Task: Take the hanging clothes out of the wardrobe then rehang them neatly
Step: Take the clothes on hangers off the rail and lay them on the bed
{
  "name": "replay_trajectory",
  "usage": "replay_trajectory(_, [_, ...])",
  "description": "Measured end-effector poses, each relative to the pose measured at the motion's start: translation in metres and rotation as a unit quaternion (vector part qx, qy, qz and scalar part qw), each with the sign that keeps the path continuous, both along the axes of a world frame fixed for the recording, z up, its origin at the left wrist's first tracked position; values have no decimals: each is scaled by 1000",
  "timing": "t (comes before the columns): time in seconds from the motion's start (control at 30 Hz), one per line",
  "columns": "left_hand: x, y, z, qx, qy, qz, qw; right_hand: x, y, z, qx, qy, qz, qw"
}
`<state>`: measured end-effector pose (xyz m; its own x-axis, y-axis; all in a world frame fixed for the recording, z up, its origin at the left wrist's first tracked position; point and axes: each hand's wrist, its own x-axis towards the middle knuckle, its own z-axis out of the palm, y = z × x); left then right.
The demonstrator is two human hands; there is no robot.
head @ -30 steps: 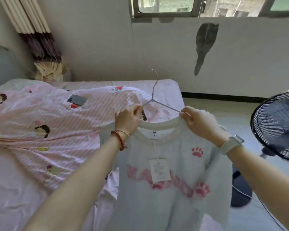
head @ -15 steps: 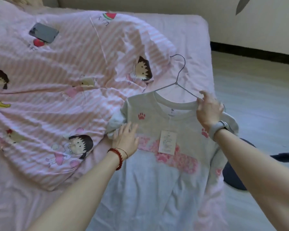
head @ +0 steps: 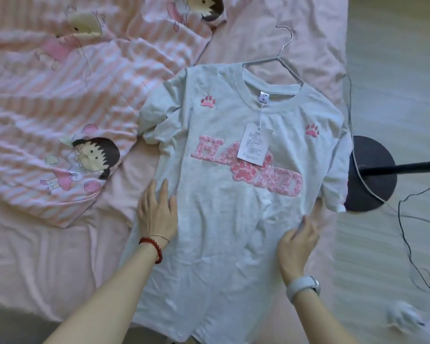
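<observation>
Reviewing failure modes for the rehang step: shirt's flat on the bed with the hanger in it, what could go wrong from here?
1. The t-shirt lies at the bed's edge, its right sleeve overhanging toward the fan base; it may slide off.
2. The hanger sits skewed in the collar; lifting could leave the shirt lopsided.
3. The paper tag hangs loose and may snag as the left hand and right hand work the fabric.

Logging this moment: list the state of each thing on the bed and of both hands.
T-shirt: flat on the bed, front up, tag attached.
Hanger: inside the collar, hook lying on the sheet.
Left hand: fingers straight, pressing the shirt's side.
Right hand: resting on the shirt's other side; grip unclear.
Striped quilt: rumpled.
</observation>
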<state>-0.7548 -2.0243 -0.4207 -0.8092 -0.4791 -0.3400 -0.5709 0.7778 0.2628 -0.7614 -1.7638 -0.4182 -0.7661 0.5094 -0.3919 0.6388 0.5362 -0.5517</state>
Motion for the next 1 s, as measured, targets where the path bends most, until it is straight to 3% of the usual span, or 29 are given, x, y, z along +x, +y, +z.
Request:
replay_trajectory(0.13, [27, -9, 8, 14, -46, 98, 994, 36, 2, 9, -57, -98, -85, 990])
replay_trajectory(0.27, [59, -16, 17, 62, -107, 139, 983, 61, -3, 28, -148, -170, -47, 973])
replay_trajectory(0.37, [85, -16, 29, 79, -119, 122, 982, 69, -1, 42, -108, -149, -35, 982])
replay_trajectory(0.47, [101, -16, 42, 85, -81, 130, 985, 70, 16, 55, 11, -137, 5, 991])
replay_trajectory(0.6, [114, -19, 51, 34, -129, 89, 987, 77, 42, 66, 142, -197, 116, 963])
replay_trajectory(0.7, [126, -17, 56, -2, -174, 24, 984, 89, 30, 71, 185, -242, 217, 927])
replay_trajectory(0.87, [153, -11, 85, 2, -126, -27, 992, 112, -33, 84, 154, -209, 385, 886])
replay_trajectory(1.0, [189, -43, 125, -10, -75, 12, 997, 131, -98, 108, 122, -138, 503, 844])
